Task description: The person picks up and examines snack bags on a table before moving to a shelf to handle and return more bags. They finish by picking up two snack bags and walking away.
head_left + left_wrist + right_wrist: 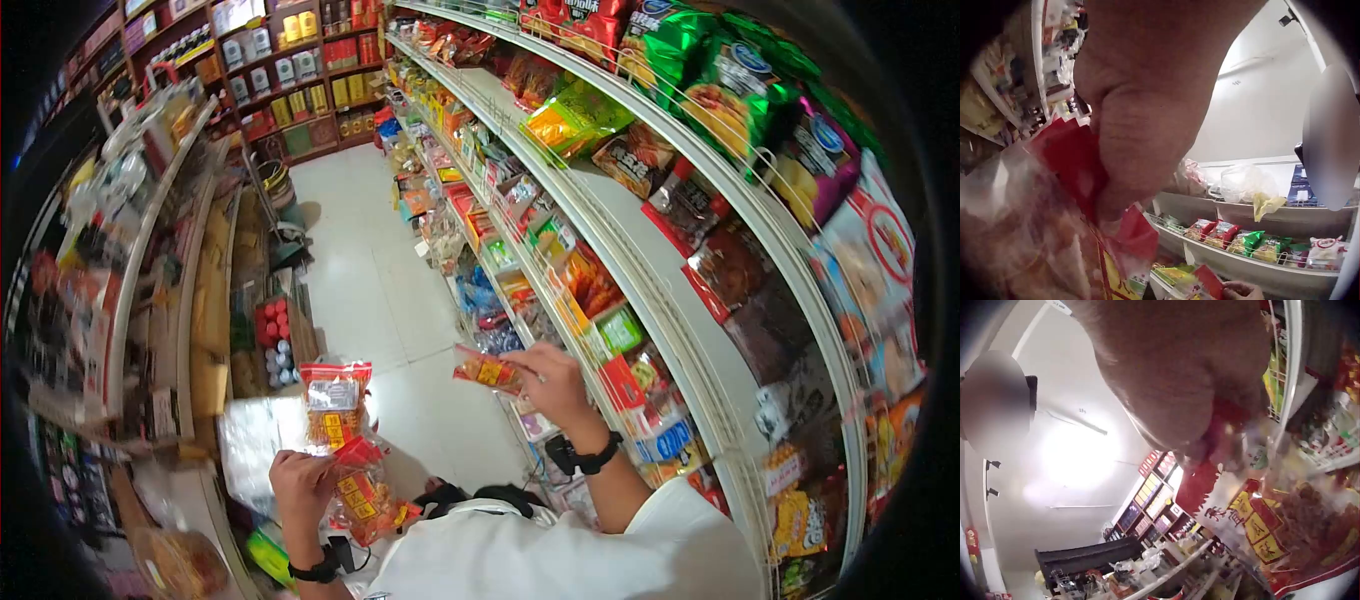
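Fingers [528, 368] of right hand [556, 388]: I see them pinching one snack packet [486, 372], long axis level, just beside the shelf rack [625, 215]. Left hand [300, 488]: grips two more packets [336, 398], farther from that rack.

At seven o'clock the left hand [300, 488] grips two clear red-topped plastic snack bags [338, 405]. Near five o'clock the right hand [553, 382] pinches a small red-and-yellow plastic snack packet [487, 372] just beside the white wire-fronted shelves [620, 215].
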`<state>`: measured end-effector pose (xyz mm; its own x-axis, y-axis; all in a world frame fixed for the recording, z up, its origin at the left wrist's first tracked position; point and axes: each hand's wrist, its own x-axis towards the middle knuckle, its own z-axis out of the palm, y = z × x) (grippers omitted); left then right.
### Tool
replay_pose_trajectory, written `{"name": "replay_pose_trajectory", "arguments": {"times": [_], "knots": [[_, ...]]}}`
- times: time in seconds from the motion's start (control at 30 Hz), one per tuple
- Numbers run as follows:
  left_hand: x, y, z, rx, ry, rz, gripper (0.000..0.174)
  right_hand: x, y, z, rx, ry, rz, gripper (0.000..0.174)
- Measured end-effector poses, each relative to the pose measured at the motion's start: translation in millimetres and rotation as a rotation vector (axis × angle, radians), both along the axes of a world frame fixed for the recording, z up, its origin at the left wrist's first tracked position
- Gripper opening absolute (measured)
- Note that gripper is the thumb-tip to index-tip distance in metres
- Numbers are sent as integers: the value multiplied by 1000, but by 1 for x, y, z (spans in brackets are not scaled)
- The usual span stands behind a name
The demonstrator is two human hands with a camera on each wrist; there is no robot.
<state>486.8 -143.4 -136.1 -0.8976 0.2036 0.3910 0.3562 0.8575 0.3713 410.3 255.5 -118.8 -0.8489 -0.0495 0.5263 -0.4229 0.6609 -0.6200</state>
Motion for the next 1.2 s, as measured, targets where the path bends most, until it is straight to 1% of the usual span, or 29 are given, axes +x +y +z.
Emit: {"name": "replay_pose_trajectory", "arguments": {"times": [0.03,0.1,0.13,0.17,0.23,0.27,0.33,0.4,0.43,0.47,0.53,0.6,0.63,0.67,0.7,0.77,0.8,0.9,1.0,1.07,1.1,1.13,1.17,1.2], "knots": [[-40,0,5,-16,1,-22,13,-25,1,14,-16,1,-22,19],[-129,5,12,-15,26,-72,14,-80,9,42,-93,126,-96,21],[-173,7,13,-14,58,-113,17,-110,13,53,-94,219,-127,18],[-216,9,17,-27,60,-138,17,-139,16,64,-104,222,-153,18],[-298,21,22,-62,87,-218,18,-196,24,82,-146,254,-273,13],[-335,31,24,-42,112,-203,19,-227,27,89,-151,239,-288,13],[-409,42,25,-9,172,-238,18,-297,31,106,-237,405,-350,11],[-472,49,33,10,195,-262,19,-372,38,108,-426,398,-332,11],[-501,52,37,72,195,-253,20,-409,40,113,-510,408,-312,12],[-530,53,40,132,189,-245,22,-440,43,117,-513,408,-333,12],[-584,55,48,153,191,-286,23,-495,51,121,-669,367,-332,14],[-641,58,51,214,204,-358,23,-540,67,121,-649,362,-383,16],[-673,58,52,216,189,-388,23,-560,76,120,-633,358,-415,18],[-703,57,54,141,185,-429,23,-580,84,120,-668,383,-448,18],[-733,56,55,66,182,-476,23,-592,89,126,-748,350,-495,21],[-789,55,58,44,154,-550,23,-605,108,127,-474,314,-849,23],[-820,53,57,62,147,-600,24,-611,123,122,-288,239,-1097,30],[-919,44,52,66,120,-774,27,-620,177,101,390,192,-1476,41],[-993,42,70,-54,146,-919,29,-608,178,114,481,-5,-1542,48],[-1031,44,83,-71,134,-1005,28,-598,201,102,816,-110,-1613,49],[-1049,47,87,-98,136,-1063,28,-605,206,94,827,-115,-1628,49],[-1067,48,89,-123,112,-1102,27,-613,207,84,523,47,-1582,49],[-1081,54,91,-118,113,-1114,27,-617,212,81,406,150,-1550,50],[-1093,61,93,-99,119,-1170,26,-625,211,83,293,258,-1508,51]]}}
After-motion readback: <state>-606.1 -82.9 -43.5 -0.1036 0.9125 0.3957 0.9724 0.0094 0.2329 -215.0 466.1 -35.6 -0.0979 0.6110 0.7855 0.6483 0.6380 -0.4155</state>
